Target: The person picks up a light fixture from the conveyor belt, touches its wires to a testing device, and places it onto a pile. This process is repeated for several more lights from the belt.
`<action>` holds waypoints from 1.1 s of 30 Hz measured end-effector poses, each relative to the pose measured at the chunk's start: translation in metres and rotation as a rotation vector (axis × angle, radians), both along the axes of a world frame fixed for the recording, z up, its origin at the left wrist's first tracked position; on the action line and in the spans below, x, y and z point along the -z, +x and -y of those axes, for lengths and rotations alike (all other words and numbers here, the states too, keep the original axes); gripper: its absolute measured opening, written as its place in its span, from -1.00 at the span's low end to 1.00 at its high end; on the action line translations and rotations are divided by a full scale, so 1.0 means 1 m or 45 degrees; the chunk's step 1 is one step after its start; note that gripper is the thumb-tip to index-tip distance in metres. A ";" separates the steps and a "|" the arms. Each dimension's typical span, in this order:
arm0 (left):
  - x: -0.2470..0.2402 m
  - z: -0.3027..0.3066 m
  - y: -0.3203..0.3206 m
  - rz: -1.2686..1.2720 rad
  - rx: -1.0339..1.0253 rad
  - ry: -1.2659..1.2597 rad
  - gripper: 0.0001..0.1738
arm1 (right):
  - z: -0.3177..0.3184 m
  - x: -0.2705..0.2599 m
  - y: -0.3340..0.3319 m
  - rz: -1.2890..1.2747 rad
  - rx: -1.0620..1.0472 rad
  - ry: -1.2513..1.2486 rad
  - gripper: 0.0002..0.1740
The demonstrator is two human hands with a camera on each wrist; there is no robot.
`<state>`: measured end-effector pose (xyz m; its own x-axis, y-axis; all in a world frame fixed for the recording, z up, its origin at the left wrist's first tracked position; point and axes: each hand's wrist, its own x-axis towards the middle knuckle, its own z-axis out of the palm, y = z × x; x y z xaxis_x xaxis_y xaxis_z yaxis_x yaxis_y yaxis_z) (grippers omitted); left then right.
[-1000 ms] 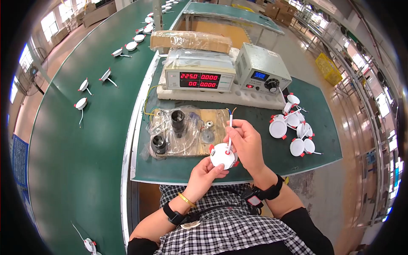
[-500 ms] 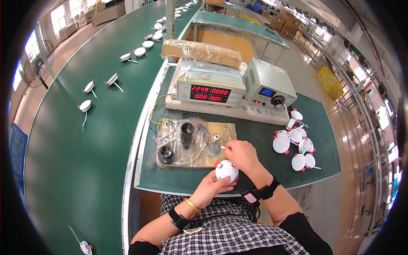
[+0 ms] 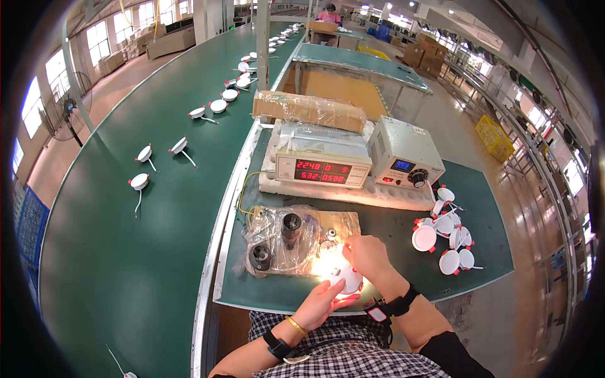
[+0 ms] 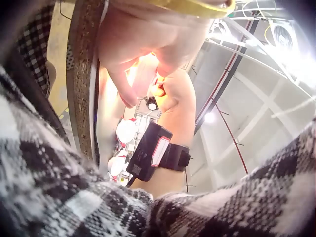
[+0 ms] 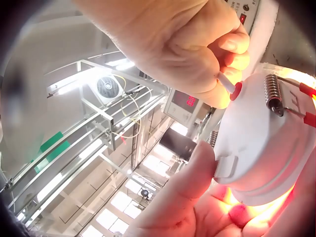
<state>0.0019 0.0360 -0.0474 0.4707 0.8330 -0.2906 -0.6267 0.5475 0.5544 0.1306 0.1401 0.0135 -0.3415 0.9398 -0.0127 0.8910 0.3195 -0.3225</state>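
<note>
A white round downlight (image 3: 348, 281) with red-tipped spring clips glows brightly over the table's front edge. My left hand (image 3: 317, 309) holds it by the rim, thumb on its back, as the right wrist view shows. My right hand (image 3: 370, 257) pinches its short white cable (image 5: 226, 83) close to the red grommet. The cable's wire ends are hidden behind my fingers and the glare, near the metal contact (image 3: 331, 234) on the wooden board (image 3: 346, 222). Two black lamp sockets (image 3: 291, 229) stand on that plastic-wrapped board. Behind it, a power meter (image 3: 323, 171) shows lit red digits.
Several downlights (image 3: 449, 262) are piled at the table's right. A grey power supply (image 3: 406, 154) stands beside the meter on white foam (image 3: 353, 196). A wrapped carton (image 3: 309, 109) lies on top of the meter. More downlights (image 3: 139, 182) line the green conveyor (image 3: 126, 264) at left.
My right hand has brought the cable end down to the contact area, and the downlight has lit up. The meter's lower digits have risen from zero. The head view has tilted up.
</note>
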 end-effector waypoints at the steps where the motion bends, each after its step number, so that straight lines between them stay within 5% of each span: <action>1: 0.002 0.000 0.000 0.006 0.005 0.012 -0.52 | 0.000 0.001 0.001 0.001 0.001 0.000 -0.81; 33: 0.005 0.000 0.009 -0.226 -0.047 0.118 -0.61 | 0.000 0.007 0.002 -0.047 -0.015 0.082 -0.82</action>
<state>0.0114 0.0355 -0.0525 0.3876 0.8759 -0.2873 -0.5337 0.4673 0.7049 0.1324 0.1406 0.0062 -0.3518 0.9341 0.0604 0.8750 0.3511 -0.3334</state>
